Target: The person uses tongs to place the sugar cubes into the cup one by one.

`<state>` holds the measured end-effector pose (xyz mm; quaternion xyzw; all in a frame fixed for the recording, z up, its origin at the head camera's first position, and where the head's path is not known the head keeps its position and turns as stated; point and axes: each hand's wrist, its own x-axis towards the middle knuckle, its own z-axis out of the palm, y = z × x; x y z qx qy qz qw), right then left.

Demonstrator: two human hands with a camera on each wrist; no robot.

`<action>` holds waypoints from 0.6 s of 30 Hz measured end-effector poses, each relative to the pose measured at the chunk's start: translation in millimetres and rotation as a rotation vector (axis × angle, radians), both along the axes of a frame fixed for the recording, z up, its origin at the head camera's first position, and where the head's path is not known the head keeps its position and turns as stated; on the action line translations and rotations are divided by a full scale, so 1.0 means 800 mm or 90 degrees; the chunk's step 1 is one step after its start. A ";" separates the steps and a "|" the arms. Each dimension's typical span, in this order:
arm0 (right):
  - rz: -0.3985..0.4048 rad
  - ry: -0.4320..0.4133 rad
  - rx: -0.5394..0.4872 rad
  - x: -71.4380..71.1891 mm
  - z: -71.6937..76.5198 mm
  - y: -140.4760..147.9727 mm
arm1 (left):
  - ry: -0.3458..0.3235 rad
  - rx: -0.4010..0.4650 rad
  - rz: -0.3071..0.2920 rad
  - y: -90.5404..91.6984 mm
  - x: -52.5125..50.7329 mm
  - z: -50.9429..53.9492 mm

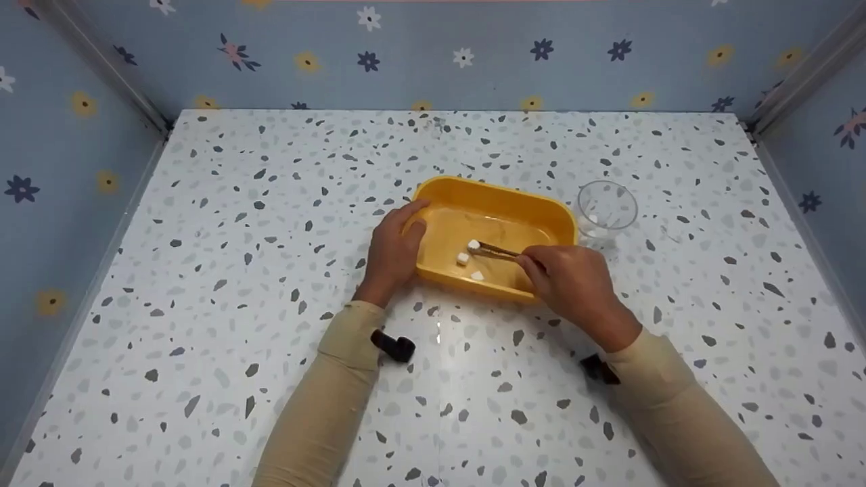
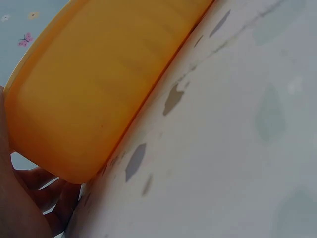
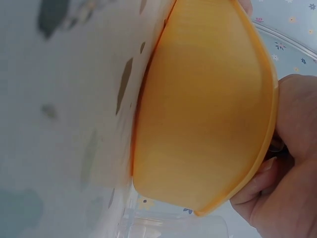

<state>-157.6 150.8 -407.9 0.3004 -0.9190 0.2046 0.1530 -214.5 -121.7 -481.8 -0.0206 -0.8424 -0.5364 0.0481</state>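
A yellow plastic bin [image 1: 500,194] sits on the table in the middle of the head view. My left hand [image 1: 394,250] grips its left end, thumb at the rim; in the left wrist view the fingers [image 2: 47,191] curl round the outside of that end. My right hand [image 1: 575,284], above the bin's near right corner, holds metal tweezers [image 1: 498,252]. A white cube [image 1: 473,245] is at the tweezers' tips, inside the bin. Two more white pieces, a cube [image 1: 463,258] and a flatter-looking one [image 1: 477,276], lie on the bin floor. The bin's wall hides most of the tweezers in the right wrist view.
A clear cup [image 1: 607,203] with some white pieces at its bottom stands just right of the bin. Flower-patterned panels [image 1: 419,54] border the speckled table [image 1: 270,203] at the back and both sides.
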 end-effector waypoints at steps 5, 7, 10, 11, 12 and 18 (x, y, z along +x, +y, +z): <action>-0.040 0.006 -0.024 -0.011 -0.033 0.004 | -0.002 -0.007 0.032 0.007 0.002 0.001; -0.042 0.007 -0.025 -0.013 -0.036 0.006 | -0.002 -0.008 0.031 0.008 0.002 0.003; -0.039 0.001 -0.016 -0.013 -0.036 0.007 | -0.005 -0.005 0.026 0.008 0.003 0.004; -0.037 0.001 -0.015 -0.013 -0.035 0.007 | -0.006 -0.003 0.024 0.008 0.003 0.004; -0.036 0.001 -0.014 -0.013 -0.035 0.007 | -0.007 -0.003 0.025 0.008 0.003 0.003; -0.028 0.012 -0.011 -0.015 -0.037 0.007 | -0.006 -0.005 0.032 0.007 0.004 0.004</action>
